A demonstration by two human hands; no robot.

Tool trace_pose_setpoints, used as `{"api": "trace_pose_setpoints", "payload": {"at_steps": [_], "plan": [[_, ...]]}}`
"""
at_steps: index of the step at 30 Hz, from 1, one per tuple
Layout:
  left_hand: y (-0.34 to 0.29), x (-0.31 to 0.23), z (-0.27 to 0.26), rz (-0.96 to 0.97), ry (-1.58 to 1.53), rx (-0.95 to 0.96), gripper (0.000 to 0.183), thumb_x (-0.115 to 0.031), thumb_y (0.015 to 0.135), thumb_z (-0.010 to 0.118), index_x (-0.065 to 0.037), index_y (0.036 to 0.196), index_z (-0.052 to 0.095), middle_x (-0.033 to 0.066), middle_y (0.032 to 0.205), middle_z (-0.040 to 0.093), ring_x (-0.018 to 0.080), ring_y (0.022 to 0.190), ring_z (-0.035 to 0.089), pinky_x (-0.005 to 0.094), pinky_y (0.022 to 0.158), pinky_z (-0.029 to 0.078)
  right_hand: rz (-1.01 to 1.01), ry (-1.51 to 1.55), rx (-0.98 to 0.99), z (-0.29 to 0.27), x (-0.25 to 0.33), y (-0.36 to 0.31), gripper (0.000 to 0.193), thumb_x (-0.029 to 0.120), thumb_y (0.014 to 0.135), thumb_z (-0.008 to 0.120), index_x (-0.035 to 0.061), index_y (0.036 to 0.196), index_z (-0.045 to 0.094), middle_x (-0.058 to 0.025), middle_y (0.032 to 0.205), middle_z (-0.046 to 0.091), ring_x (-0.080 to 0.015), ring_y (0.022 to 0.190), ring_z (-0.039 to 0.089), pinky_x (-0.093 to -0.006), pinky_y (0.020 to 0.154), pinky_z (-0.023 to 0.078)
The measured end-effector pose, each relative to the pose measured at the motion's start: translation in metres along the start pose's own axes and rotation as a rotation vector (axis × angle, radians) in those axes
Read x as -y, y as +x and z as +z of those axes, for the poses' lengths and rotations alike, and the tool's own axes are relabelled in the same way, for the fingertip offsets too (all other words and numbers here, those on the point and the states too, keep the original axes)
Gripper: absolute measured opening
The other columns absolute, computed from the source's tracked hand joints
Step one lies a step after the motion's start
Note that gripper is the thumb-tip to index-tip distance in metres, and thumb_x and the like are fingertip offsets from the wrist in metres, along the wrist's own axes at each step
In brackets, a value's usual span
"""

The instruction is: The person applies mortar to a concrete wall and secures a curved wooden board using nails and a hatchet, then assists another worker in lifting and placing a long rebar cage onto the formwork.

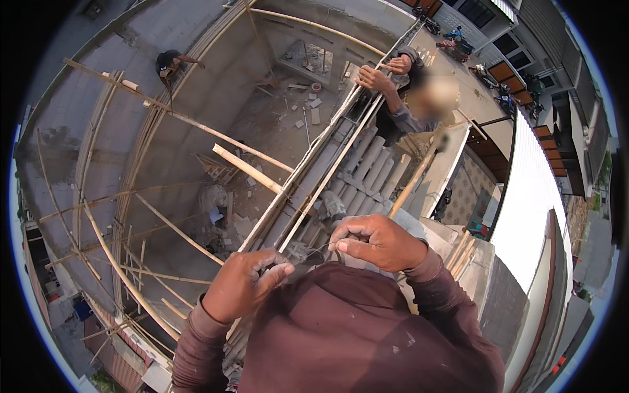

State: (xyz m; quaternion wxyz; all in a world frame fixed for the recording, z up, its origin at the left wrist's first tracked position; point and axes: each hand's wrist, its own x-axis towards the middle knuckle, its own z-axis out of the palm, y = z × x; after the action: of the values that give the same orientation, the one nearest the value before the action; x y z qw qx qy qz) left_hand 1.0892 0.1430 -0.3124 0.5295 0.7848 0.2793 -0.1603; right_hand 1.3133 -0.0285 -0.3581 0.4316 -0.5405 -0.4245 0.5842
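My left hand (247,281) is closed, thumb pressed to the curled fingers, beside the near end of a narrow timber formwork (288,196). To its right, my right hand (380,243) is curled in a pinch. A thin wire (317,249) runs between the two; its ends vanish into the fingers. Inside the formwork, rebar (303,194) lies lengthwise between the boards. Farther along it, a co-worker's hands (375,78) rest on the boards' top edge. Just beyond my right hand, grey roof tiles (373,164) are stacked in rows.
Left of the formwork is a drop to a rubble-strewn floor (262,131). Bamboo poles (249,169) cross above it. Another person (169,62) is at the far left wall. A white metal roof (524,203) slopes away at right, with parked motorbikes (485,75) below.
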Motion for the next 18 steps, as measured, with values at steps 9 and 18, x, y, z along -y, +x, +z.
{"api": "trace_pose_setpoints", "payload": {"at_steps": [9, 18], "plan": [[0.133, 0.025, -0.026, 0.299, 0.106, 0.244, 0.026, -0.033, 0.091, 0.070, -0.007, 0.094, 0.071, 0.0134, 0.086, 0.070, 0.0347, 0.080, 0.067, 0.0416, 0.070, 0.051, 0.266, -0.171, -0.197, -0.082, -0.009, 0.014, 0.020, 0.018, 0.098, 0.062, -0.0002, 0.100, 0.069, -0.0061, 0.085, 0.067, -0.0108, 0.077, 0.058, -0.0279, 0.071, 0.047], [0.209, 0.089, -0.055, 0.364, 0.100, -0.102, 0.025, -0.030, 0.088, 0.073, -0.006, 0.091, 0.073, 0.0122, 0.089, 0.071, 0.0329, 0.081, 0.068, 0.0408, 0.073, 0.053, 0.230, -0.319, -0.339, -0.120, -0.034, 0.077, 0.024, 0.020, 0.100, 0.060, -0.0022, 0.098, 0.069, -0.0030, 0.074, 0.060, -0.0096, 0.069, 0.053, -0.0267, 0.065, 0.043]]}}
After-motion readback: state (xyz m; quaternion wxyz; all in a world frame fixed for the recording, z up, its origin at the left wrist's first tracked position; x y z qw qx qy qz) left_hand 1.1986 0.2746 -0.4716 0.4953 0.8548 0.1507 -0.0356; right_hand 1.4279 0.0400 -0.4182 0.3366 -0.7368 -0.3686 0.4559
